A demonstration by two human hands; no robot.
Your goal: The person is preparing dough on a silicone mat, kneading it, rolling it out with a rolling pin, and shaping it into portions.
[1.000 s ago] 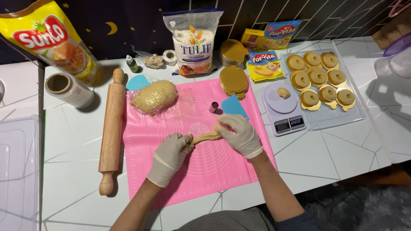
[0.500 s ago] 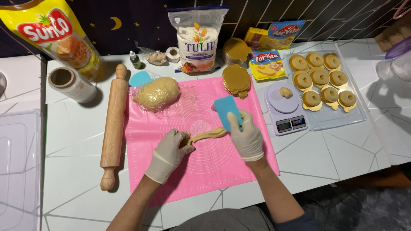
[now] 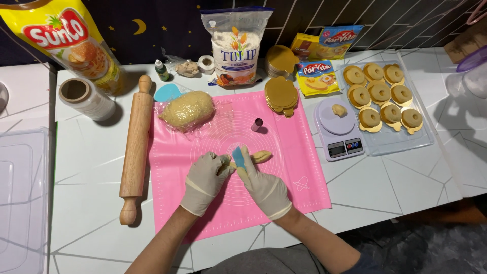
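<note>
Thin, pale gloves were worn on the left hand (image 3: pixel 207 178) and the right hand (image 3: pixel 265 186). Each glove was rolled into a small rim at the wrist. The forearms were left bare. A bit of dark sleeve was seen near the right elbow.

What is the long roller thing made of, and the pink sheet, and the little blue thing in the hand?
The rolling pin looks like bare wood: tan, matte, faint grain. The pink mat seems to be silicone or soft plastic: thin, flat, slightly shiny, with printed circles. The blue scraper, pinched in the right hand, is probably smooth plastic; too little shows to be sure.
</note>
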